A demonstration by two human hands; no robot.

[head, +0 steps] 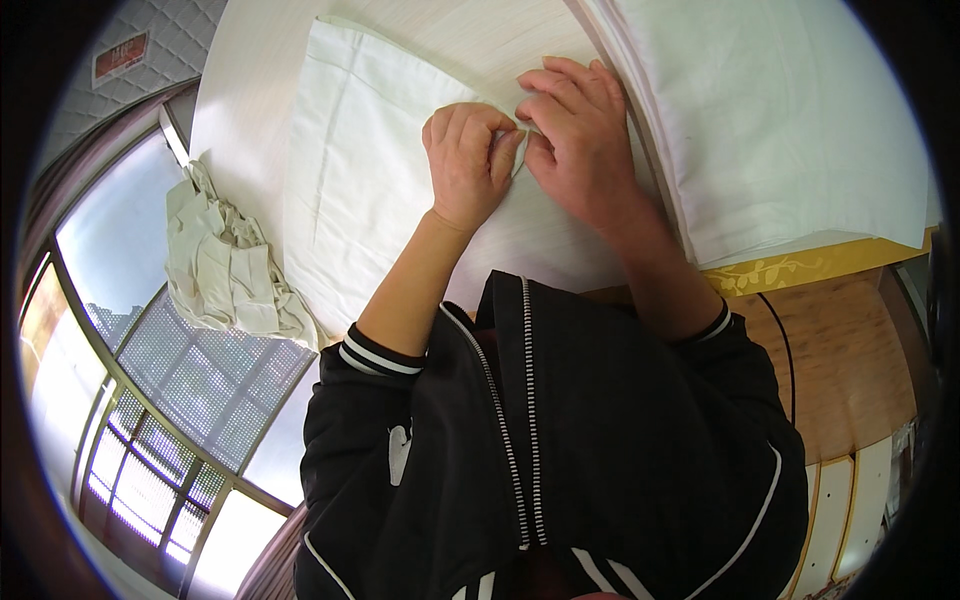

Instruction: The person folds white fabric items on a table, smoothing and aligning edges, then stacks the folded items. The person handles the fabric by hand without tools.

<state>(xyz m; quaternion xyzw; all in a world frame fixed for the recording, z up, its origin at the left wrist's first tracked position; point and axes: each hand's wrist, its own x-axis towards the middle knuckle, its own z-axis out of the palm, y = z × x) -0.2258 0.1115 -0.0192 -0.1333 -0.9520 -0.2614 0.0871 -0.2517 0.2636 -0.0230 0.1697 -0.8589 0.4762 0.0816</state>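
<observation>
A white cloth (367, 112) with a stitched band along its far end lies flat on the pale wood-grain table (240, 67). My left hand (469, 161) pinches the cloth's right edge between thumb and curled index finger. Just to the right, my right hand (577, 135) touches the same gathered edge with thumb and index fingertips, its other fingers loosely bent. The fingertips of both hands almost meet there. Whether the right fingertips truly grip the fabric is hard to see.
A crumpled off-white cloth (225, 262) hangs over the table's left edge near a window (210, 375). At right lies a larger white cloth stack (780, 127) above a yellow patterned edge (802, 268). A black cable (784, 337) hangs below it. A quilted mattress (172, 37) stands far left.
</observation>
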